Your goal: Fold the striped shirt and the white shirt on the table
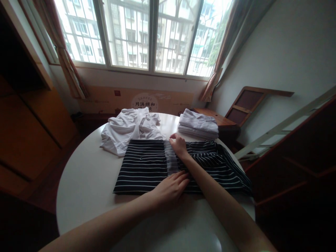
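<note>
One white-striped black garment (141, 169) under my left hand (169, 187), flat, six o'clock; right hand (179, 146) curled, twelve o'clock, pinch unclear.

Two hands (169, 189) (179, 146), one striped garment (144, 169), one folded stack (197, 126), one crumpled pile (124, 127), one table (84, 182)

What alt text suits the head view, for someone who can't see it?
A person's left hand and right hand are at a black, white-striped garment laid on a round white table, by a translucent strip across it. Beyond lie rumpled white clothing at left and a folded white stack at right.
</note>
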The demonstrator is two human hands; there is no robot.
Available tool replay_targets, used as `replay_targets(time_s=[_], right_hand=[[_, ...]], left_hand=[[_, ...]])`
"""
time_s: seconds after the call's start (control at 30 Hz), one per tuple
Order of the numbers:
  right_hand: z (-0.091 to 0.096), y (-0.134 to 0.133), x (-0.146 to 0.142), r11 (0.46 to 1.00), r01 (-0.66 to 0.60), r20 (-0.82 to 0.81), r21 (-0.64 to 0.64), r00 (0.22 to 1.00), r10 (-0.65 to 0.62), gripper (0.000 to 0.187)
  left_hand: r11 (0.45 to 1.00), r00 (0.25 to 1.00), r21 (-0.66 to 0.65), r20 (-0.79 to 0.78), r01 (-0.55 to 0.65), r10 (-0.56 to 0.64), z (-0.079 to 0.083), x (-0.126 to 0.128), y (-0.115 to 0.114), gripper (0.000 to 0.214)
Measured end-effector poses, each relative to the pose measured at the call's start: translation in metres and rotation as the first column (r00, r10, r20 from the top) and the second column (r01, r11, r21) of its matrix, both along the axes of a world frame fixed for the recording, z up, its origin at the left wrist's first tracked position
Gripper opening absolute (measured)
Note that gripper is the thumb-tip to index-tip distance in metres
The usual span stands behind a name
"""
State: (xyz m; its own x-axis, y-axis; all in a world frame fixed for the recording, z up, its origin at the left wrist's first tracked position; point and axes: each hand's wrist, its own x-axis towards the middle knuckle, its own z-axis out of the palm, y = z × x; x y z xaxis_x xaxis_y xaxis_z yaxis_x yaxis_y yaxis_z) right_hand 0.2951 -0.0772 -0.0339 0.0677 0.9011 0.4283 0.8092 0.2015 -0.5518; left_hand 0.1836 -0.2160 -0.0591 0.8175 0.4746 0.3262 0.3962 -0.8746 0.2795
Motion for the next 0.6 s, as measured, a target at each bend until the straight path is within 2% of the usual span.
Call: replay_targets(time_s=[0.07, 0.13, 0.23, 0.3, 0.4, 0.47, 0.5, 0.57, 0.6], right_hand=[[0.008, -0.008, -0.009, 0.995, -0.071, 0.101, 0.067, 0.993, 0.064, 0.015], [0.01, -0.018, -0.02, 0.971, -0.222, 0.186, 0.089, 0.961, 0.203, 0.02], [0.001, -0.027, -0.03, 0.896, -0.443, 0.338, 0.029, 0.848, 0.408, 0.03], [-0.009, -0.027, -0.033, 0.873, -0.481, 0.411, -0.08, 0.782, 0.469, 0.038], [-0.022, -0.023, -0.032, 0.866, -0.456, 0.432, -0.205, 0.752, 0.498, 0.046], [-0.025, -0.021, -0.031, 0.866, -0.444, 0.432, -0.232, 0.75, 0.501, 0.048], [-0.025, -0.021, -0.031, 0.864, -0.441, 0.433, -0.242, 0.748, 0.503, 0.048], [-0.024, -0.022, -0.03, 0.861, -0.439, 0.433, -0.257, 0.744, 0.509, 0.047], [-0.023, -0.023, -0.03, 0.861, -0.44, 0.431, -0.256, 0.745, 0.509, 0.047]], left_hand=[[1.0, 1.0, 0.008, -0.004, 0.025, -0.025, 0.002, 0.0, 0.0, 0.046], [0.996, 0.997, 0.025, -0.006, 0.08, -0.08, 0.003, 0.0, 0.0, 0.044], [0.987, 0.988, 0.03, 0.002, 0.157, -0.157, 0.004, -0.002, 0.0, 0.04], [0.979, 0.978, 0.002, 0.033, 0.204, -0.204, 0.006, -0.004, 0.001, 0.041], [0.955, 0.954, -0.07, 0.111, 0.288, -0.28, 0.016, -0.01, 0.006, 0.037], [0.965, 0.961, -0.116, 0.178, 0.236, -0.214, 0.026, -0.017, 0.014, 0.029], [0.979, 0.969, -0.126, 0.21, 0.161, -0.133, 0.032, -0.023, 0.02, 0.027], [0.994, 0.96, -0.095, 0.269, -0.052, 0.076, 0.039, -0.037, 0.038, 0.027], [0.981, 0.936, -0.06, 0.291, -0.186, 0.195, 0.04, -0.046, 0.049, 0.028]])
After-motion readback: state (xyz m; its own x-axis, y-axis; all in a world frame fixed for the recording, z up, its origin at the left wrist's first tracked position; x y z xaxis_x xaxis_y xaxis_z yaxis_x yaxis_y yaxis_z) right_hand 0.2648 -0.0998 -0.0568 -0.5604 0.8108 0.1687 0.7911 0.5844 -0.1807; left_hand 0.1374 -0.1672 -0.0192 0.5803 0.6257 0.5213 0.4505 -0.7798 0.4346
